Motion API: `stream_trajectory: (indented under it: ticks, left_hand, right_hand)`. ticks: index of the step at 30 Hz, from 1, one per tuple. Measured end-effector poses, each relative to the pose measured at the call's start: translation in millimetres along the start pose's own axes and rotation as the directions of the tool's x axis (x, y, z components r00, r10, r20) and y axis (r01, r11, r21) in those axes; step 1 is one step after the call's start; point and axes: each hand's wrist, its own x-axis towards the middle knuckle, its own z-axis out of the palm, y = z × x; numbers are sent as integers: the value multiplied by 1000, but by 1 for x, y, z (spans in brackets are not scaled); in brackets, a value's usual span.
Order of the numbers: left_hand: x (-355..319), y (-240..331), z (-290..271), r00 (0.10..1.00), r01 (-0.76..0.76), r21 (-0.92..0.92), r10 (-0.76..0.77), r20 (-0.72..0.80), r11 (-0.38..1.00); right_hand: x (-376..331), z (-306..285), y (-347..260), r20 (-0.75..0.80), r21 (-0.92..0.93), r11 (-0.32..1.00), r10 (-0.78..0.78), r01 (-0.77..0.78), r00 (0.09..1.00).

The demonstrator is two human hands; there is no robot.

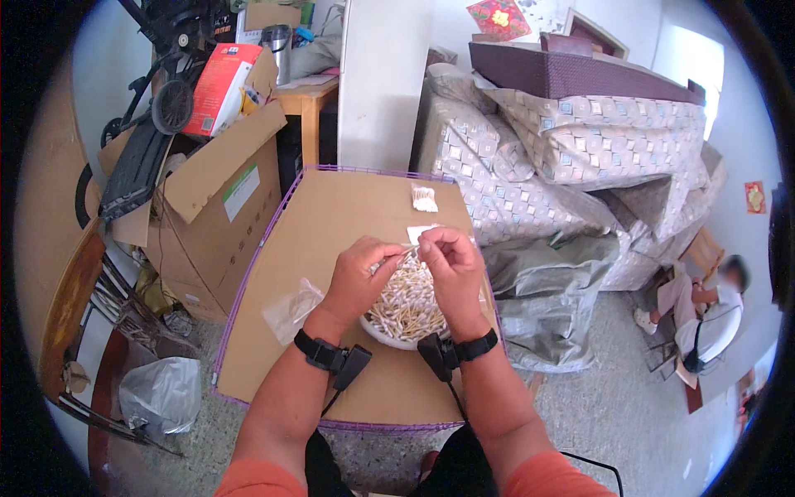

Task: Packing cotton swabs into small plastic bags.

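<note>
A white bowl [387,340] heaped with loose cotton swabs [406,308] stands on a cardboard-topped table. Just above the heap, my left hand [354,280] and my right hand [455,273] meet with their fingertips almost touching. Both are closed in a pinch on cotton swabs [408,249] held between them; how many cannot be made out. Beyond my fingers lies a small white pack [420,234], partly hidden by my right hand. Farther back is a bundle of cotton swabs [423,199] in clear wrapping. Left of the bowl rests a crumpled clear plastic bag [291,310].
The table [339,207] has a purple wire edge. A large open carton [219,224] stands at its left, near a folded wheeled frame [170,108]. Wrapped cushions [571,157] pile up at the right, with grey sheeting [551,306] below. A person [716,315] sits far right.
</note>
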Motion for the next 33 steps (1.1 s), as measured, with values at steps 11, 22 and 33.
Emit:
stream_trajectory:
  ticks: [11, 22, 33]
  left_hand:
    - [0, -12, -5, 950, 186, -879, -308, 47, 439]
    - [0, -20, -4, 895, 249, -892, -441, 62, 379]
    - [-6, 0, 3, 949, 272, -377, -311, -45, 885]
  right_hand:
    - [-15, 15, -22, 243, -338, 937, -5, 89, 970]
    - [-26, -20, -15, 491, -751, 548, 88, 369, 867]
    - [-25, -23, -7, 445, -742, 591, 82, 316, 892]
